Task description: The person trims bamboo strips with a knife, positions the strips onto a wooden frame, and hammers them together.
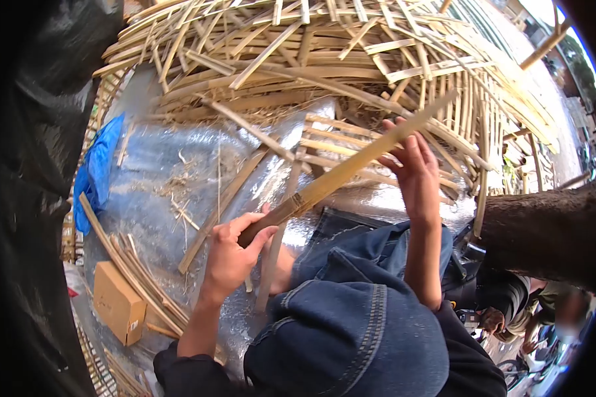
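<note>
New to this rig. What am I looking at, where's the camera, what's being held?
There's no machine: you see a person's bare left hand and right hand. The single picture comes from a camera worn on that person's head, looking forward and down, so their jeans fill the bottom.

The left hand grips the dark end of a long strip. The right hand is at its paler end; whether those fingers are closed around it is hard to tell.

Beneath is a shiny sheet with shavings and more slats on it. A box and blue plastic are at the left; a slat pile is beyond.
</note>
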### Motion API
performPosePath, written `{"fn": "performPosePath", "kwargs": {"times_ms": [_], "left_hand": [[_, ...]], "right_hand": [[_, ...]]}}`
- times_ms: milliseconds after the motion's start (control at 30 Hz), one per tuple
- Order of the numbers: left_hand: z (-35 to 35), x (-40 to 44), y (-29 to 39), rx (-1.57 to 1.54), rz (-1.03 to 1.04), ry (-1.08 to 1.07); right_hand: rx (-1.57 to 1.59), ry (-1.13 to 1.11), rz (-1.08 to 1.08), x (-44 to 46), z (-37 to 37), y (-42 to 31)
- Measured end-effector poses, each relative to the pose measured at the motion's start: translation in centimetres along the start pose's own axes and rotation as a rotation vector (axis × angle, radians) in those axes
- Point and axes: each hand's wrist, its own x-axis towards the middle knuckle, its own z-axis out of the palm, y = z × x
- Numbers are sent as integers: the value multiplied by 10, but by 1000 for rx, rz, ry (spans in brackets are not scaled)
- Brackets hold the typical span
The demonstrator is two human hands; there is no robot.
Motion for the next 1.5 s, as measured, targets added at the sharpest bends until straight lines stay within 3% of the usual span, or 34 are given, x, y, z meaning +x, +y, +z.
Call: {"fn": "performPosePath", "kwargs": {"times_ms": [67, 133, 200, 267, 500, 733, 867, 1033, 1133, 1267, 1333, 1433, 1500], "left_hand": [[16, -3, -1, -258, -317, -102], [41, -6, -13, -357, -332, -119], [54, 0, 0, -529, -477, -160], [63, 10, 18, -613, -499, -213], [92, 35, 23, -697, -442, -379], [129, 30, -24, -938, -584, -677], [143, 29, -34, -1089, -729, -815], [162, 27, -16, -1171, -766, -703], [166, 25, -2, -924, -649, -572], [168, 20, -9, -1112, -631, -565], [168, 17, -12, -1351, -733, -588], [171, 16, -6, -1142, -630, -448], [166, 20, -2, -1053, -602, -436]], "right_hand": [[-77, 12, 25, -11, 1, 11], [-191, -119, 121, -33, -6, 24], [-104, -198, 232, -52, -1, 35], [-79, -137, 324, -59, 5, 41], [57, -52, 253, -50, -16, 41], [302, -133, 272, -66, -69, 93], [285, -118, 270, -70, -95, 124], [157, -30, 254, -64, -104, 114], [114, 16, 236, -66, -99, 98], [373, -11, 261, -64, -89, 116], [400, -21, 272, -63, -86, 113], [461, -35, 291, -64, -85, 106], [173, 7, 282, -64, -91, 102]]}}
